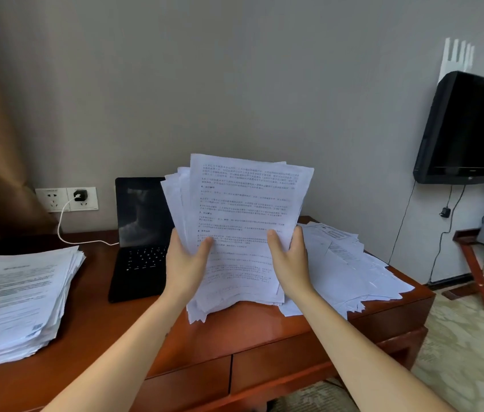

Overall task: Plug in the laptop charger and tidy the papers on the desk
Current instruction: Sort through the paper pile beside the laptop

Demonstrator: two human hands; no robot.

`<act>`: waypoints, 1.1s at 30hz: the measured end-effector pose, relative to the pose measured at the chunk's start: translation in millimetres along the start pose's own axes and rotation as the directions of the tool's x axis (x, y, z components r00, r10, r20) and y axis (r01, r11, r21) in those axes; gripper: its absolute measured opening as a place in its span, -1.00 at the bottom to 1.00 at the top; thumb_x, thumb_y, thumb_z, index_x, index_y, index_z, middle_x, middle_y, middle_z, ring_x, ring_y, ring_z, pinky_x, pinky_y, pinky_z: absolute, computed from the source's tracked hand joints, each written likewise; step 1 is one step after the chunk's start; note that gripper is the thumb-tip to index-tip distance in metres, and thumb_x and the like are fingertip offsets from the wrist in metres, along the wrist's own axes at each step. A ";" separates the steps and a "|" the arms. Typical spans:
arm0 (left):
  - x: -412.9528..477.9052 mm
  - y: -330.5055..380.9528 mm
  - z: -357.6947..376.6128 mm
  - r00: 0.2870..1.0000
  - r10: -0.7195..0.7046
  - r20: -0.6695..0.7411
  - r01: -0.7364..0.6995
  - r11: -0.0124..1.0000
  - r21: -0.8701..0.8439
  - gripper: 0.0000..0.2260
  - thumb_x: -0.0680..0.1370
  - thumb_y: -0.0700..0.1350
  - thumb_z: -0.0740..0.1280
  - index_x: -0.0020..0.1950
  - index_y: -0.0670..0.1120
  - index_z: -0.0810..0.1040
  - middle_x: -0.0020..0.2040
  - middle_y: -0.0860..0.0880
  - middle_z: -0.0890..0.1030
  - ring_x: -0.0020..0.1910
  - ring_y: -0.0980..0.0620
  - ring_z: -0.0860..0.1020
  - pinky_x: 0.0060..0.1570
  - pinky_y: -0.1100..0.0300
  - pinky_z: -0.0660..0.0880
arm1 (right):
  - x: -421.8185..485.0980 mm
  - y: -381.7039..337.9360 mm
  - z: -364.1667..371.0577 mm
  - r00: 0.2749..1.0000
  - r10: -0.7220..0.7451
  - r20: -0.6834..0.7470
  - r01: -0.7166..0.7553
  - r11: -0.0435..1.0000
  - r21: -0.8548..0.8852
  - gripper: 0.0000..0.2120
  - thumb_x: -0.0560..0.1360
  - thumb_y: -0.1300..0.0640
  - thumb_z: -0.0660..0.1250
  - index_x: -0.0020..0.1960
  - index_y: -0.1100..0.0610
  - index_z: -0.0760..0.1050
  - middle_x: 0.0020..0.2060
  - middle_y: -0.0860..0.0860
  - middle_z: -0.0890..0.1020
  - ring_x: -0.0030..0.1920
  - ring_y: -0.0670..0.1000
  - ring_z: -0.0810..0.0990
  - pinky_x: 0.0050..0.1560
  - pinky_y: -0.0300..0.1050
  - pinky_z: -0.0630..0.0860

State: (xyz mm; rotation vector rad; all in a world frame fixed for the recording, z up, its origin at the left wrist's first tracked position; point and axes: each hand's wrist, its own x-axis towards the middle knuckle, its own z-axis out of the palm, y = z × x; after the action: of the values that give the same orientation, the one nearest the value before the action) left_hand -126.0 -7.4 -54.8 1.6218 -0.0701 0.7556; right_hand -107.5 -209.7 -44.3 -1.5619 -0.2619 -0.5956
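Left hand (pixel 185 263) and right hand (pixel 290 260) are apart, each clamped on a side edge of an upright sheaf of papers (pixel 243 203), thumbs on the front sheet; fingers behind are hidden. The sheaf's lower edge appears to rest on the surface (pixel 235 337), near centre. Judged light but limp and slippery: the top is fanned, so low side grips suit squaring it. Loose papers (pixel 348 269) lie spread to the right, and a stack (pixel 17 298) at near left. The laptop (pixel 142 233) stands far left, partly hidden. Its charger (pixel 80 195) sits in the wall socket; the cable's (pixel 62 230) laptop end is unclear.
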 end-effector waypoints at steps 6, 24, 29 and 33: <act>8.7 13.8 6.9 0.997 0.012 0.077 -0.017 0.998 0.053 -0.63 0.63 -0.13 0.42 0.35 0.09 0.36 0.15 0.27 0.50 0.11 0.33 0.50 0.01 0.39 0.43 | 4.0 -7.1 -2.5 0.998 0.007 0.055 -0.005 0.999 -0.037 -0.71 0.59 0.31 0.23 0.25 0.06 0.35 0.13 -0.16 0.63 -0.05 -0.23 0.63 -0.17 -0.33 0.55; 5.5 21.9 9.3 0.996 0.077 -0.040 -0.078 0.997 -0.018 -0.74 0.64 -0.19 0.38 0.24 0.05 0.41 0.12 0.19 0.55 0.07 0.31 0.56 -0.01 0.38 0.48 | -1.5 -3.9 2.6 0.998 -0.048 0.036 0.050 0.997 -0.060 -0.70 0.60 0.34 0.16 0.24 0.03 0.27 0.25 -0.05 0.60 0.13 -0.15 0.60 0.02 -0.23 0.59; 4.4 8.8 4.5 0.998 -0.042 -0.039 0.043 0.999 0.010 -0.64 0.63 -0.02 0.42 0.36 0.06 0.36 0.12 0.29 0.51 0.08 0.27 0.54 -0.09 0.33 0.46 | -10.9 4.4 1.0 0.996 -0.013 0.089 0.020 0.997 -0.080 -0.63 0.60 0.32 0.19 0.33 0.03 0.24 0.23 -0.07 0.60 0.08 -0.22 0.61 -0.12 -0.35 0.55; 9.7 12.2 3.5 0.999 -0.035 -0.012 0.036 0.999 0.026 -0.72 0.66 -0.07 0.38 0.32 0.05 0.40 0.13 0.20 0.55 0.11 0.16 0.56 0.02 0.23 0.51 | -5.8 1.9 3.8 0.998 -0.009 0.066 0.016 0.994 -0.111 -0.70 0.62 0.31 0.17 0.28 0.03 0.26 0.22 -0.04 0.61 0.00 -0.13 0.62 -0.21 -0.27 0.56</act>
State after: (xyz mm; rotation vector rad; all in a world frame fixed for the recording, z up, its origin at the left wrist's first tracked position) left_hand -122.4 -9.6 -39.4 1.6390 -0.0234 0.7410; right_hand -110.5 -205.1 -48.8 -1.6910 -0.2923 -0.5778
